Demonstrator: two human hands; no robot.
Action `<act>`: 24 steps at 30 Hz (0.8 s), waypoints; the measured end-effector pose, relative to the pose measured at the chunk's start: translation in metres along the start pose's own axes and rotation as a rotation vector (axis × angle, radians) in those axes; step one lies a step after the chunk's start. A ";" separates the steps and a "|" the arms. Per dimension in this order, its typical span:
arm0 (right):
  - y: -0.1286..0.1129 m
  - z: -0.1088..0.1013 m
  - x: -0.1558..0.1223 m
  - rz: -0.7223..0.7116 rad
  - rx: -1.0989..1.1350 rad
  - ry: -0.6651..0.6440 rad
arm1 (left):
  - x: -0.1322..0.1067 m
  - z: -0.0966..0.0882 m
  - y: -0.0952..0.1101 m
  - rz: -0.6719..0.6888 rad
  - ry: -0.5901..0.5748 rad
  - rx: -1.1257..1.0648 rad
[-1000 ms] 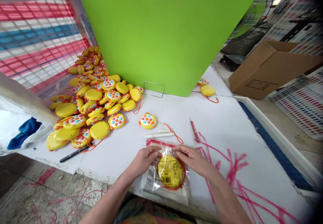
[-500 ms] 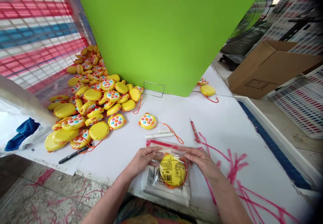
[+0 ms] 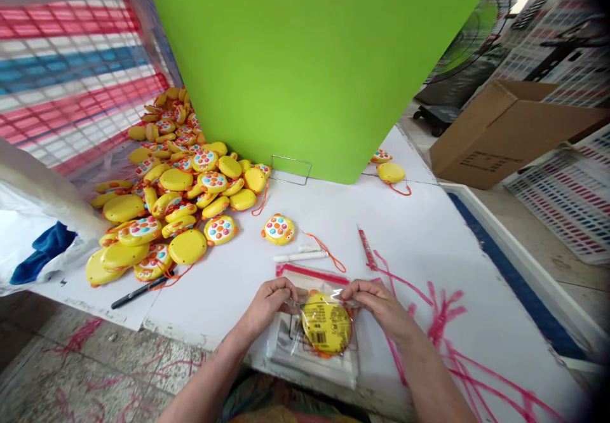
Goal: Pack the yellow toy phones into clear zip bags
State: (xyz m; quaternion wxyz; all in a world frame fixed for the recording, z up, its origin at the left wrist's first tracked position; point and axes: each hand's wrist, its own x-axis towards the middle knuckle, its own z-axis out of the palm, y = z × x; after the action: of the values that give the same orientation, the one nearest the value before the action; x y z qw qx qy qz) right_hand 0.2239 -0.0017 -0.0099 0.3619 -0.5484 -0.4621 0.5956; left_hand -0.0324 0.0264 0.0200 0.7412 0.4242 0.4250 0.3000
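Note:
A yellow toy (image 3: pixel 326 324) with a printed label and barcode faces up inside a clear plastic bag (image 3: pixel 305 301). My left hand (image 3: pixel 274 301) pinches the bag's upper left side, thumb against fingers. At the upper right, my right hand (image 3: pixel 374 301) grips the same bag between thumb and fingers. Beneath them lies a stack of flat clear bags (image 3: pixel 312 275) with a pink strip along the top edge. Just beyond sit a white pen (image 3: pixel 301 256) and a single turtle-shaped toy (image 3: pixel 279 228) with coloured dots and an orange cord.
Yellow toys (image 3: pixel 176 180) are heaped at the left, beside a black marker (image 3: pixel 138 293). A green panel (image 3: pixel 314 73) stands at the back. A red-handled cutter (image 3: pixel 366 248) and pink strips (image 3: pixel 445 315) lie right. A cardboard box (image 3: pixel 495 134) is beyond the table.
My hands have drawn slightly closer together at the bag's top, and its upper edge is pulled down toward the toy. The pink strip below shows more.

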 end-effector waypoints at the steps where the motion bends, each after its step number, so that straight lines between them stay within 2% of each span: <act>1: 0.001 -0.001 0.000 -0.007 -0.023 -0.001 | 0.000 0.001 0.000 -0.006 0.002 0.003; 7: 0.001 -0.007 -0.005 -0.065 -0.104 -0.003 | 0.001 0.007 -0.003 0.016 0.065 0.079; 14: 0.003 0.004 -0.006 -0.034 -0.122 0.026 | 0.001 0.008 -0.004 0.020 0.093 0.106; 18: -0.001 -0.012 -0.015 -0.054 -0.151 0.077 | 0.003 0.009 -0.009 0.020 0.115 0.152; 20: -0.008 -0.031 -0.023 -0.063 -0.174 0.198 | 0.003 0.010 -0.012 0.018 0.135 0.180; 21: -0.012 -0.041 -0.027 -0.079 -0.170 0.332 | 0.003 0.011 -0.013 0.014 0.145 0.195; 24: -0.027 -0.070 -0.038 -0.252 -0.067 0.882 | 0.002 0.012 -0.017 0.017 0.163 0.238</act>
State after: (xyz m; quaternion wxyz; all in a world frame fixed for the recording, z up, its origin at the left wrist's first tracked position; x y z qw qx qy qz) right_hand 0.2962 -0.0182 0.0299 0.5756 -0.7006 -0.3458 0.2413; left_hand -0.0193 0.0161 0.0076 0.6461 0.4869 0.5127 0.2874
